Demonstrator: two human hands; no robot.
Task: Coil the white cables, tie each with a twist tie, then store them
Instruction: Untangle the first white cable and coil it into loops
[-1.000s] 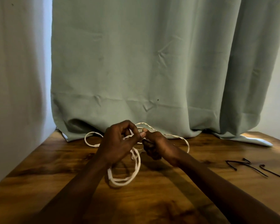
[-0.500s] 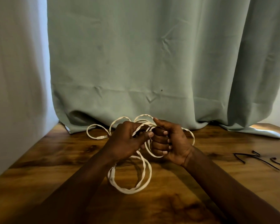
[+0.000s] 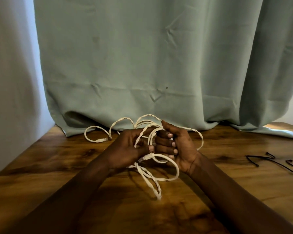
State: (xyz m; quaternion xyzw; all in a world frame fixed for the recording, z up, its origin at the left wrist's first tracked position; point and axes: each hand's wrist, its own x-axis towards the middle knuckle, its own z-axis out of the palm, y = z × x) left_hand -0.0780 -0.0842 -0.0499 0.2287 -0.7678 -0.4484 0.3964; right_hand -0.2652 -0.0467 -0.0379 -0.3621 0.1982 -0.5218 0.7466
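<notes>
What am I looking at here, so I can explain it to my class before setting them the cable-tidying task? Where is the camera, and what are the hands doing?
There is no machine here. A person works with bare hands, and the camera sits on their head, looking forward and down, so both forearms reach in from the bottom. The left hand and right hand both grip a white cable, partly gathered into loose loops. More loops spill out below and behind the hands over the wooden table. Black twist ties lie untouched on the table to the right. A green curtain hangs behind.
</notes>
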